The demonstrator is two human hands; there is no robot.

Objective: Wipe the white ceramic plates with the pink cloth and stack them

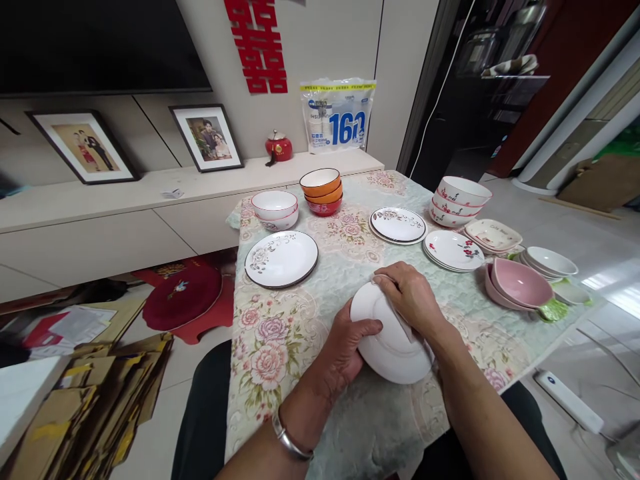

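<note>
A white plate (395,363) is tilted up over the near part of the table, its underside with the round foot ring facing me. My left hand (353,340) grips its left edge, thumb lying across the underside and fingers hidden behind. My right hand (407,293) is bent over the upper right of the plate, pressing a thin white cloth (406,328) against the underside. Only parts of that cloth show, so its exact kind is unclear. Both hands are over the flowered tablecloth (280,333), in front of the stacked dishes.
Flat plates (283,260) lie at the left, with white bowls (275,208) and orange bowls (323,190) behind. To the right are patterned plates (399,224), small plates (453,251), tall bowls (460,200) and pink leaf-shaped bowls (523,283). A red stool (185,293) stands left.
</note>
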